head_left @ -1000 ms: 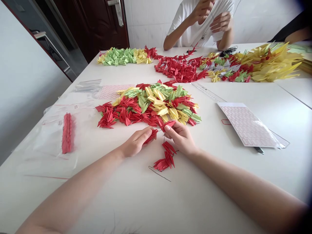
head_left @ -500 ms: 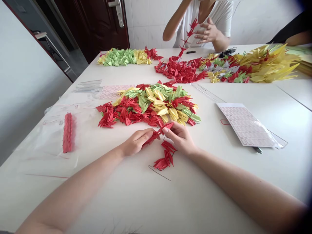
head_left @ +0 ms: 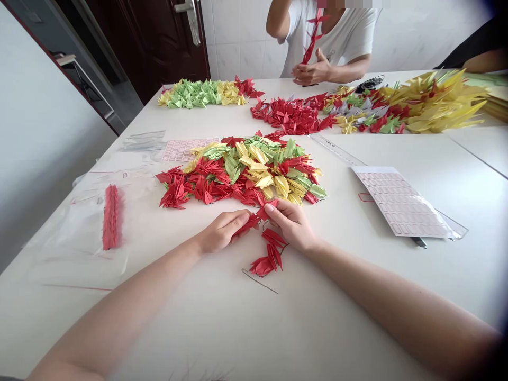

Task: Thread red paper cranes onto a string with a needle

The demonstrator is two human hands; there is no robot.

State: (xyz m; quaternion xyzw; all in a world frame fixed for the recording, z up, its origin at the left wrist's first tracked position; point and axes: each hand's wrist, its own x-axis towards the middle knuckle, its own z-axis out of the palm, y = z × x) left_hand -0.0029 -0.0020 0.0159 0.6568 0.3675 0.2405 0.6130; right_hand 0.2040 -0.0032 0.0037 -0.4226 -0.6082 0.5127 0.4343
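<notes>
Both my hands work at the near edge of a big heap of folded paper cranes [head_left: 242, 172] in red, yellow and green. My left hand [head_left: 223, 230] grips a red paper crane [head_left: 248, 224] threaded on a thin dark wire. My right hand [head_left: 291, 224] pinches another red crane [head_left: 262, 211] on that strand, close to the left fingertips. Below my hands, more red cranes [head_left: 268, 253] lie on the table, and the wire's bare end [head_left: 257, 280] trails to the lower left.
Across the white table [head_left: 397, 286], a co-worker's hand [head_left: 311, 74] sits below a hanging red crane strand [head_left: 313, 39]. Crane piles [head_left: 293, 116] line the far side. A plastic bag [head_left: 91, 222] holds a red stack at left; a ruler [head_left: 337, 149] and a label sheet [head_left: 400, 201] lie right.
My hands have drawn slightly closer along the red strand. The co-worker's strand has risen and shifted right, and that person's hand has dropped toward the table.
</notes>
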